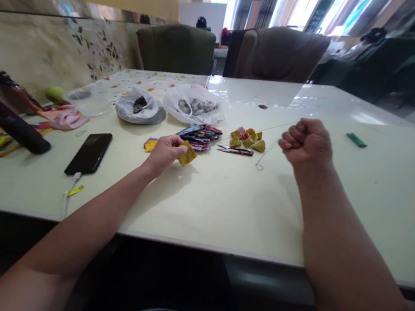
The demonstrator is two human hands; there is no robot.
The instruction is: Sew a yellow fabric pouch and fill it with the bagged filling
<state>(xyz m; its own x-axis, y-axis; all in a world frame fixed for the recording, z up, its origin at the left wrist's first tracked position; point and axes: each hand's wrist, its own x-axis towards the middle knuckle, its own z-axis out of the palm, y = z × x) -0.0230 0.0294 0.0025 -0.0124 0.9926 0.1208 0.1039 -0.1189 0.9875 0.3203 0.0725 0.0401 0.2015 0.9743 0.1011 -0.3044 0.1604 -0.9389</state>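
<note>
Between thumb and fingers, my left hand (166, 153) pinches a small yellow fabric piece (188, 154) above the table. My right hand (308, 143) is raised in a fist and grips a thin thread (267, 155), whose loose end curls on the table; a strand also runs left from the fist. Any needle in the fist is hidden. Between the hands lie several small stuffed yellow pouches (248, 141), with a bit of red among them. Thread snips (236, 151) rest just in front of them. A stack of dark patterned fabric pieces (200, 137) lies behind my left hand.
Two white plastic bags stand behind: one with dark filling (139, 110), one with whitish stuffing (196, 107). A black phone (90, 153) on a white cable lies left, near a dark cylindrical object (12, 125). A green lighter (356, 139) lies right. Chairs (177, 47) stand beyond the table.
</note>
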